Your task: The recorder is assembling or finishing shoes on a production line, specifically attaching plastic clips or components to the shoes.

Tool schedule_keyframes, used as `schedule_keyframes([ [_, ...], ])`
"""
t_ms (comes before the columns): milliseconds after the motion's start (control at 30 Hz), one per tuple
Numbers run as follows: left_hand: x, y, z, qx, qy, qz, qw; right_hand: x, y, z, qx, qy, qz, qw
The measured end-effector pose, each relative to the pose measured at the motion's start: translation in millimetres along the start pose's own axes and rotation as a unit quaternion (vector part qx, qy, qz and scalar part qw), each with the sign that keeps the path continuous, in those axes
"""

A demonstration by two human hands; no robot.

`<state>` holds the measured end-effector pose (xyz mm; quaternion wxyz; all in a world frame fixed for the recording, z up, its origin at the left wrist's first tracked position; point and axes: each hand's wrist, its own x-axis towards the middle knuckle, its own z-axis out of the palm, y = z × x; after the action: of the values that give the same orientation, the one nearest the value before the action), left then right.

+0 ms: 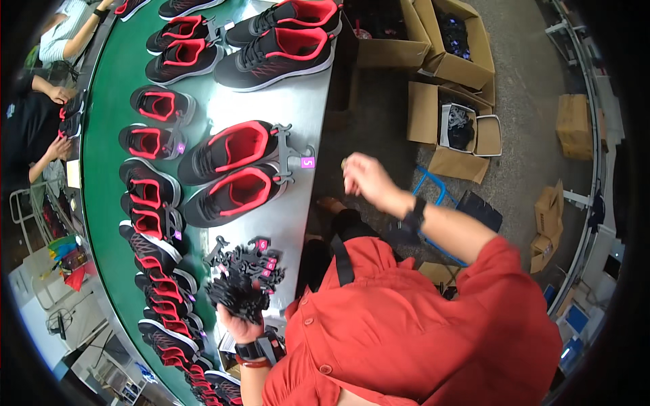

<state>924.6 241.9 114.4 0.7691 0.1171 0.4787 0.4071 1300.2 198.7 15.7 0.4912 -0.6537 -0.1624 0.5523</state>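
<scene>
My left hand (pixel 238 327) is closed around a bunch of black plastic shoe hangers (pixel 237 295), held low over the metal table's near end. More hangers with small pink tags (pixel 263 244) lie just beyond it. My right hand (pixel 370 178) is off the table's right edge, its fingers curled. Something tiny and pale seems to show at its fingertips, too small to name. A pair of black sneakers with red lining (pixel 233 150) sits on the table to its left, joined at the heels by a hanger (pixel 290 157) with a purple tag.
Another sneaker pair (pixel 277 51) stands farther up the metal table (pixel 298 111). Shoes line the green conveyor belt (pixel 105 122) on the left, where co-workers' hands (pixel 61 95) handle shoes. Open cardboard boxes (pixel 423 111) and a blue-framed stool (pixel 440 193) stand on the floor at right.
</scene>
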Motion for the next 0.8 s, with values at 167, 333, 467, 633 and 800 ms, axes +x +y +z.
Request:
schedule_keyframes([
  [167,-6.6,-11.0,-24.7,0.005,0.043,-0.009,0.999,160.0,6.8,-49.7,-0.103,0.145,-0.018,0.984],
  [333,-30.4,-32.9,-81.0,-0.028,0.072,0.064,0.995,162.0,16.5,-78.9,-0.325,-0.071,0.041,0.942],
  [467,-44.6,-51.1,-84.1,-0.079,0.145,0.047,0.985,14.7,-8.8,70.9,-0.199,-0.376,0.217,0.878],
  [633,-39.7,-35.5,-43.9,-0.128,0.081,0.106,0.983,-52.4,11.0,226.1,-0.126,-0.661,0.014,0.739],
  [800,-43.4,-37.2,-81.4,-0.157,0.113,0.168,0.967,-72.6,42.0,289.8,-0.068,-0.693,0.072,0.714],
])
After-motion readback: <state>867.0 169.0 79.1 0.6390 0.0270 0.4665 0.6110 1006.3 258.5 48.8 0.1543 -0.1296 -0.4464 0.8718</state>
